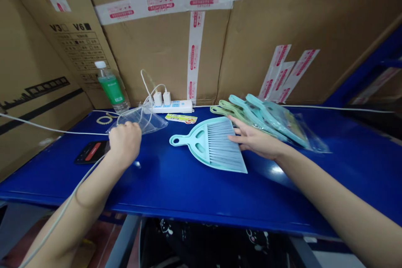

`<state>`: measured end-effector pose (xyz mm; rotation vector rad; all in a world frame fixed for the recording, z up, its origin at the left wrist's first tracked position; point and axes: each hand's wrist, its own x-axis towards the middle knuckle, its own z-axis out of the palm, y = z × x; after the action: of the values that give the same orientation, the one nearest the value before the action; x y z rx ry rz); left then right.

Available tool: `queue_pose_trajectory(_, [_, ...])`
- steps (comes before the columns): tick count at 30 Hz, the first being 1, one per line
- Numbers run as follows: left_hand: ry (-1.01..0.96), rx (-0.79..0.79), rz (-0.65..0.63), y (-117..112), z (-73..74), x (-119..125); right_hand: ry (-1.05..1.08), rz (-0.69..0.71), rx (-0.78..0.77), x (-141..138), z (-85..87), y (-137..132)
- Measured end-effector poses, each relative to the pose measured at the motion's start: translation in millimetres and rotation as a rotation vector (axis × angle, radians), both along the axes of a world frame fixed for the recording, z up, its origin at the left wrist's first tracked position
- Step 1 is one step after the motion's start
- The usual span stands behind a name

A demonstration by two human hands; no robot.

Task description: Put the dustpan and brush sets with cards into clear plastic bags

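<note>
A light-blue dustpan (196, 160) lies flat on the blue table, its handle pointing left. A small matching brush (220, 140) with grey-blue bristles is nested on it. My right hand (251, 138) is at the pan's wide right edge, fingers apart, fingertips at the bristle ends. My left hand (124, 144) is a fist, closed on a crumpled clear plastic bag (153, 118) that spreads out behind it. Right of the pan lie several bagged dustpan sets (273, 119), light blue and green, partly overlapping.
A white power strip (176, 106) with two chargers stands by the cardboard wall (163, 50). Near it are a yellow-green card (181, 118) and a green-labelled bottle (111, 88). A phone (92, 152) lies beside my left wrist. A white cable (70, 199) crosses my left forearm.
</note>
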<state>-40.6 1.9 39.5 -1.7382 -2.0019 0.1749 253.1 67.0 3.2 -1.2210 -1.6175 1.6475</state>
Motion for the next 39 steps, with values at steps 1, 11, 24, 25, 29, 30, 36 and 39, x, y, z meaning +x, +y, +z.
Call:
queue_pose_trajectory(1, [0.029,-0.003,-0.031,2.4,-2.4,0.2,-0.008,-0.004,-0.008,-0.7,-0.1,-0.5])
queue_pose_trajectory(11, [0.084,0.053,-0.071,5.9,-1.1,8.7,-0.121,0.163,0.065,-0.2,-8.9,-0.4])
queue_pose_trajectory(24, [0.124,-0.061,-0.187,6.1,-13.1,25.8,-0.538,0.225,0.319,2.8,1.1,-3.5])
queue_pose_trajectory(25, [0.148,-0.057,-0.247,5.3,-14.7,29.5,-0.570,0.216,0.361,2.8,1.1,-2.5])
queue_pose_trajectory(29, [0.178,-0.066,-0.461,4.2,-22.0,35.7,-0.755,0.017,0.695,4.2,3.4,2.7])
queue_pose_trajectory(30, [0.163,-0.070,-0.514,4.6,-24.8,35.6,-0.804,-0.057,0.810,5.2,4.1,4.0])
queue_pose_trajectory(36, [0.022,-0.096,-0.802,13.3,-47.5,37.8,-1.091,-0.090,1.407,14.7,-6.5,18.6])
queue_pose_trajectory(39, [-0.043,-0.106,-0.844,18.4,-52.8,40.1,-1.252,-0.041,1.383,17.9,-19.4,30.1])
